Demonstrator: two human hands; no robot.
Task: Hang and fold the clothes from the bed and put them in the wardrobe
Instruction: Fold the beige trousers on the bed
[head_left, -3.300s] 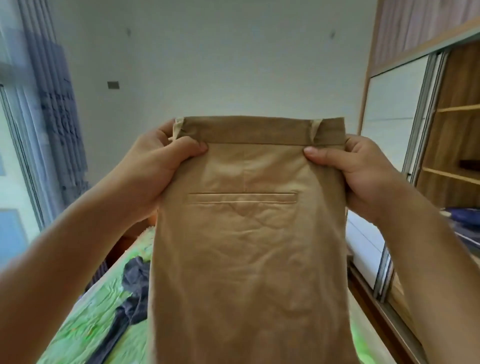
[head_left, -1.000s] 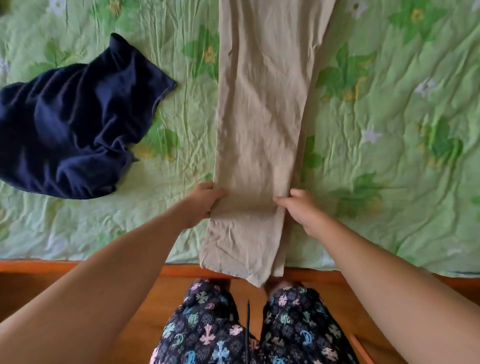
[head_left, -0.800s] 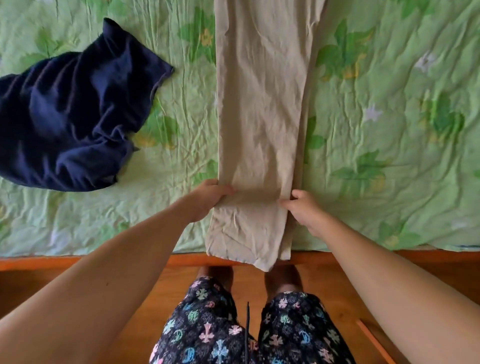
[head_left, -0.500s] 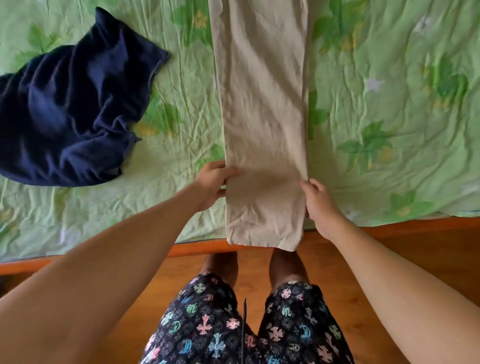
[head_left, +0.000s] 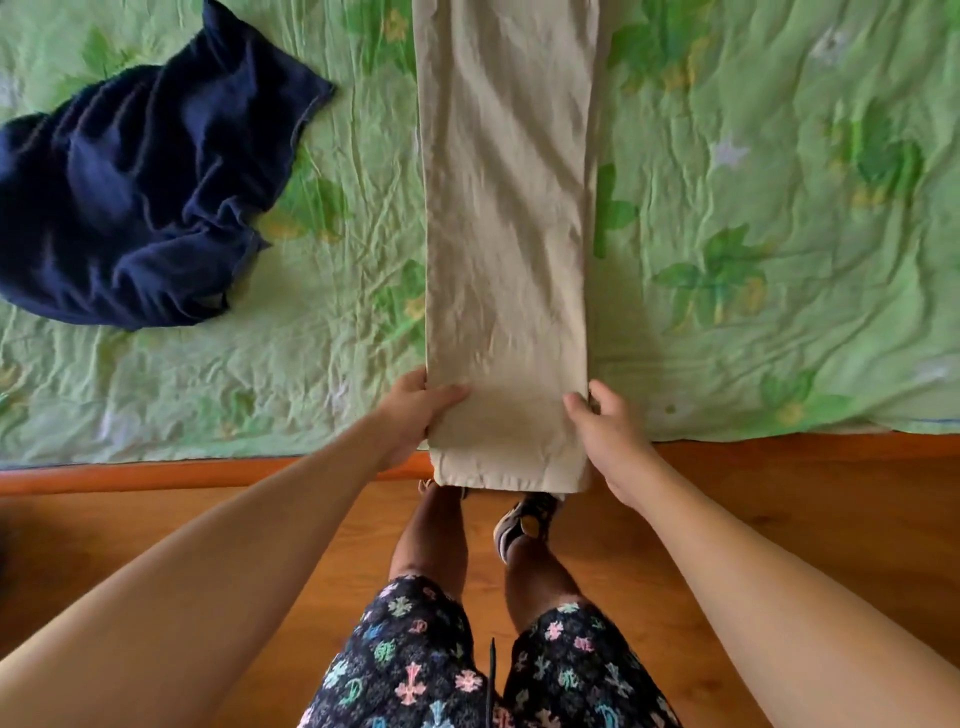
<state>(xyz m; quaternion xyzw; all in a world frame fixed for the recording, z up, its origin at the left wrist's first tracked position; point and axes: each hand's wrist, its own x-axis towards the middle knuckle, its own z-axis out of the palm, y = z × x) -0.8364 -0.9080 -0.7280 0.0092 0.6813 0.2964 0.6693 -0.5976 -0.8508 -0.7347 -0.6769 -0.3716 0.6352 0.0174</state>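
- Because the long beige woven-cotton trousers (head_left: 506, 234) are lying flat with one leg stacked on the other, they are forming a single narrow strip. It is running from the near edge of the green leaf-print bed (head_left: 753, 156) away across it and out of view, which I judge is readying them for folding rather than hanging.
- The hem end is overhanging the near edge and the orange wooden bed rail (head_left: 156, 475), so the fingers are getting room to slip under the cloth.
- The left hand (head_left: 415, 410) is pinching the strip's left border just above the hem, thumb on top and fingers tucked below. Its grip is holding the trousers.
- The right hand (head_left: 608, 431) is mirroring it on the right border, its grip likewise closing on the trousers with the thumb lying on the cloth.
- Holding both borders level is probably serving to keep the two legs aligned for lifting the hem end into a first fold.
- The crumpled navy-blue knit garment (head_left: 140, 197) is lying toward the bed's left side, well apart from the trousers, so it is not interfering with the fold.
- The wardrobe is not showing in this view.
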